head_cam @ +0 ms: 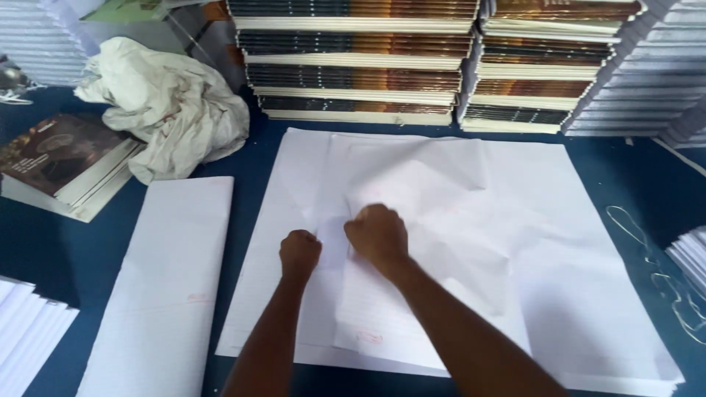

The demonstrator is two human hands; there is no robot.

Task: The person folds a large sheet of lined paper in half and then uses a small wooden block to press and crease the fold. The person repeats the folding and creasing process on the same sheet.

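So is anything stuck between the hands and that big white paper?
Nothing visible. The left hand and the right hand, both closed into fists, press straight on the top sheet of the paper pile. The crumpled cloth lies off to the side.

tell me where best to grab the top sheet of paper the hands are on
Probably by its near edge, coming from the person's side. The top sheet lies loose and creased on the flat stack of paper, and its near edge overhangs nothing but sits free, so a pinch grip there can lift it. The left hand and right hand press on its middle, both closed into fists.
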